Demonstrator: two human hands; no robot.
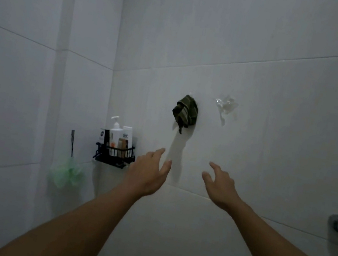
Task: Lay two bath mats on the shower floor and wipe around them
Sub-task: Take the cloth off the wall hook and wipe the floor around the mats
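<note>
Both arms raised toward tiled wall, head tilted up; shower floor and bath mats out of view

Left hand open, fingers spread, empty. Right hand open, fingers loosely curled, empty

Dark green cloth hangs bunched on wall above and between hands, likely on hook to dry; probable wiping rag, reach looks aimed at it

Clear hook beside it bare

Black wire caddy near wall corner holds bottles; one reads "ZNC", rest illegible

Green loofah hangs on adjoining wall
</note>
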